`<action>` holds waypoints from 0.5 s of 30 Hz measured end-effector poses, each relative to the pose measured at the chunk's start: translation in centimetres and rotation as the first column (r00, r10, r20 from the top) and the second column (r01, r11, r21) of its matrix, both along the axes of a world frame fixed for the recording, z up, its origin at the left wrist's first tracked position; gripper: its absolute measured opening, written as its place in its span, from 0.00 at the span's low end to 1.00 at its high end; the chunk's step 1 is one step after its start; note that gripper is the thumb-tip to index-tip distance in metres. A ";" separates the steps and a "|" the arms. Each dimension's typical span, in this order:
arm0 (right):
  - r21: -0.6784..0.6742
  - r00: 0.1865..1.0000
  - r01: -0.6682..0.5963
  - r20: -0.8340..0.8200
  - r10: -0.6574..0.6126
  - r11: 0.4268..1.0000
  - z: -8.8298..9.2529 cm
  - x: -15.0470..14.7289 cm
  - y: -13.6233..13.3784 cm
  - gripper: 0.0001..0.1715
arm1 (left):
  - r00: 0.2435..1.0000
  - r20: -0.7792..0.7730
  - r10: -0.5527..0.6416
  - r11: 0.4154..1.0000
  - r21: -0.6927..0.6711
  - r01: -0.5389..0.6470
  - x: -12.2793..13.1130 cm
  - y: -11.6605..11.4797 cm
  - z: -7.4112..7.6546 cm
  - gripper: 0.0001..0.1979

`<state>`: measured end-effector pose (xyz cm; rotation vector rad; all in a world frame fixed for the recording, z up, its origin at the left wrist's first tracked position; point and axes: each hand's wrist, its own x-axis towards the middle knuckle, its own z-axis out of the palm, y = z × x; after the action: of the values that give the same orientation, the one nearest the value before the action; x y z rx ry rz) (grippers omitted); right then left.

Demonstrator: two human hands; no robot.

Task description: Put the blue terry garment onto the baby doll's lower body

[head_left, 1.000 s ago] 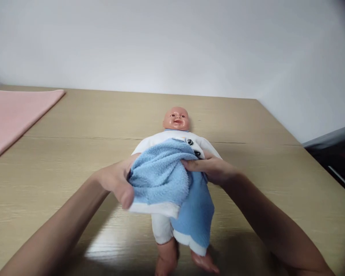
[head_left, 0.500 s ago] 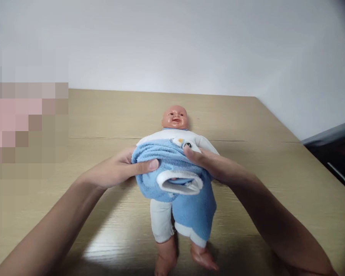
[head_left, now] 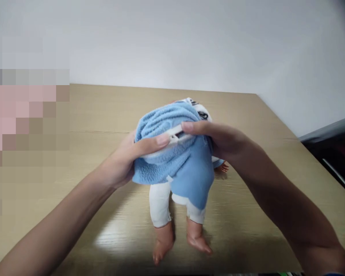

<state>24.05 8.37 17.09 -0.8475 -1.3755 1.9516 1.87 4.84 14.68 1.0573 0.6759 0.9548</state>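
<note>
A baby doll (head_left: 161,207) lies on its back, bare feet toward me; its head and most of its torso are behind bunched cloth. The cloth is a blue fluffy doll garment (head_left: 161,117) with a white-trimmed opening and a black-and-white patch. A blue leg with a white hem covers the doll's leg on the right, while the other leg shows white. My left hand (head_left: 120,157) grips the garment at its left side, thumb on the white trim. From the right, my right hand (head_left: 224,140) pinches the same trim, its other fingers hidden behind the cloth.
Beneath the doll is a wooden table (head_left: 103,107) with a seam across it, set against a pale wall (head_left: 161,46). A dark object (head_left: 333,149) stands past the table's right edge. Pixelated blocks cover the left side.
Both hands have lifted the bunched garment up and away from me, so it now hides the doll's face. My thumbs have come together on the white trim, narrowing its opening.
</note>
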 end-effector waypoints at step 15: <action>0.257 0.778 -0.385 0.607 0.162 0.886 -3.3 1.0 -11.3 0.13 | 0.812 -0.578 0.080 0.996 0.076 -0.044 -0.8 -14.4 -6.6 0.04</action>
<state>25.08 -2.96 13.78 -1.1466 -2.2607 1.5962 1.07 -9.59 8.07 1.4064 1.1997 0.7004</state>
